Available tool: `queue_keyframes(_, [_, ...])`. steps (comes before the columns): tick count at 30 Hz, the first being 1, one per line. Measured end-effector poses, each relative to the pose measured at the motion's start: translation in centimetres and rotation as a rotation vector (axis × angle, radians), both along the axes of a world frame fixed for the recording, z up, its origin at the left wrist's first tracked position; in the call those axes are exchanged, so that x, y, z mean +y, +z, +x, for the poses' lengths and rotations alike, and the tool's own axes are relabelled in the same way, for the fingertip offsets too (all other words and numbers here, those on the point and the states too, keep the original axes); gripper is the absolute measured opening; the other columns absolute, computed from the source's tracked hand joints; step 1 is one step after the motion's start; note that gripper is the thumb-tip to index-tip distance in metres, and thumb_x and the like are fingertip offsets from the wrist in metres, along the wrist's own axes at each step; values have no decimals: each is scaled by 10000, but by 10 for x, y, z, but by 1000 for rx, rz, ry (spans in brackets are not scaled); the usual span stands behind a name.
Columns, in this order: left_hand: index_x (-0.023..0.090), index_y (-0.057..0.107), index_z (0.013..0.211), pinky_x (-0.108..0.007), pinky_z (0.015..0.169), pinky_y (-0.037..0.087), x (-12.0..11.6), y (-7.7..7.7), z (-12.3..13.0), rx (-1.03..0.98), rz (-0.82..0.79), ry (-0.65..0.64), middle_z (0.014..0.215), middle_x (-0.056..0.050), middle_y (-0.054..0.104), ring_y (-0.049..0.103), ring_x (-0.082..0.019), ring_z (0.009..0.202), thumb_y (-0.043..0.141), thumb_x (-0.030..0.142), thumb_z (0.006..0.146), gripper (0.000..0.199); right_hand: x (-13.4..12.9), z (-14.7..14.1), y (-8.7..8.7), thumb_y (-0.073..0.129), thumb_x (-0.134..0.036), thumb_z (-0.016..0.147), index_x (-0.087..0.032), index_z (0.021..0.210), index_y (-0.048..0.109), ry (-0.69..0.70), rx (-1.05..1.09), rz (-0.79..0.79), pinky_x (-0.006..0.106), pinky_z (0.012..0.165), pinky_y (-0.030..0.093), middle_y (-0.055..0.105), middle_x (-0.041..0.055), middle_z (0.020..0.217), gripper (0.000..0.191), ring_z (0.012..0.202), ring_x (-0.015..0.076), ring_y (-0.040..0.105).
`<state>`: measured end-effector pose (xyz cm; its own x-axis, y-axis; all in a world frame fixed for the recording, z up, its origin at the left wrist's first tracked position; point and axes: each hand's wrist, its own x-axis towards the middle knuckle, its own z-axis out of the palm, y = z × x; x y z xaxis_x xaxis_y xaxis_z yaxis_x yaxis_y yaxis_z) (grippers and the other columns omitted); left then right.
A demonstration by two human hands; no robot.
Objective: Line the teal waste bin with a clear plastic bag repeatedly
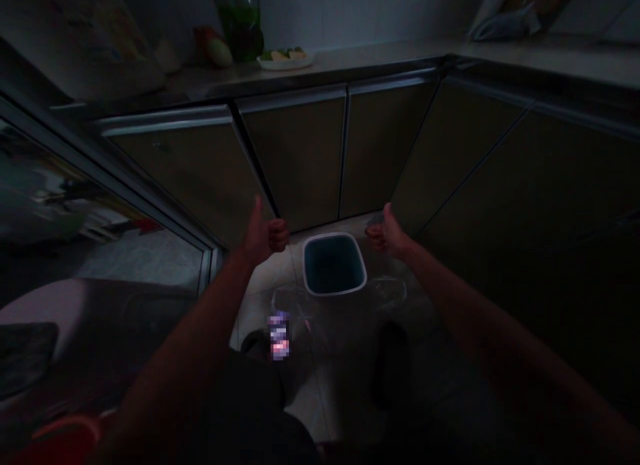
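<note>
My left hand (267,235) is raised left of the bin, its fingers curled into a fist and its thumb pointing up. On the other side, my right hand (387,234) makes the same shape, thumb up and fingers curled. Neither hand shows anything in it. Between and slightly below them, a square bin (335,294) with a white rim and dark teal inside stands on the tiled floor. Clear plastic (390,290) lies on the floor beside the bin. A pixelated item (279,335) is near my left foot.
Cabinets (297,152) run behind the bin and along the right. On the counter (350,57) are a plate of food (285,58) and a green jar (241,25). A red basin (67,442) sits at the lower left, and my feet are below the bin.
</note>
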<state>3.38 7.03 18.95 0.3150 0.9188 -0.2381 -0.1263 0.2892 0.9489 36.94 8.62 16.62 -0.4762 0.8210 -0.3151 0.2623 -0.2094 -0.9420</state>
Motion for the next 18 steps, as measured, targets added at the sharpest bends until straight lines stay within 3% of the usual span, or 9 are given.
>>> queue_keyframes(3, [292,282,585,-272,369,217,28,-14,7,-44,-64,-34,483,79,196,197,-90,379,219,1137,693,853,34,-1,-48,-255,-974,748,-294,674,200,-52,-18,-179,280,438,105,151,-60,513,821,458,127,93])
queue_keyframes(5, [292,288,584,-275,368,238,36,-14,8,-77,-47,-48,479,72,218,234,-98,375,186,1149,665,867,38,-2,-60,-253,-972,755,-295,691,201,-57,11,-194,278,446,100,156,-62,518,818,469,131,93])
queue_keyframes(13, [280,284,588,-265,375,226,35,-4,18,-102,-27,-2,479,69,236,238,-91,371,228,1105,751,843,37,13,-52,-101,-938,895,-288,676,230,-121,74,-152,276,438,122,162,-64,516,761,464,127,92])
queue_keyframes(16, [266,302,624,-242,403,231,31,-11,20,-101,-13,28,516,83,242,241,-80,399,437,969,865,755,38,20,-56,151,-924,962,-274,667,240,-135,73,-70,261,449,145,188,-68,530,720,467,113,131])
queue_keyframes(18, [251,349,665,-221,433,251,26,-19,20,-69,19,88,548,90,283,269,-74,426,647,744,882,615,37,23,-60,407,-853,965,-264,671,302,-162,22,42,252,467,198,257,-65,550,666,479,108,214])
